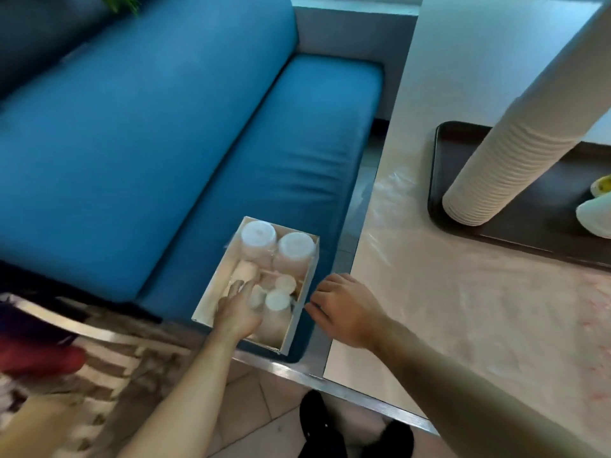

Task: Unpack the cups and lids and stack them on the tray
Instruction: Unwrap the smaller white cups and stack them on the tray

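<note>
Tall cup stack [515, 137]: top cut off by upper frame edge. White items [595, 216] on tray [463, 137]: cropped at right edge, unidentifiable. Left hand [236, 312] motion-blurred over box [297, 328]; grip unclear.

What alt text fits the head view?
A person's left hand reaches into an open box of wrapped cup and lid stacks on a blue sofa; the right hand hovers beside it. A tall cup stack stands on a dark tray.
</note>
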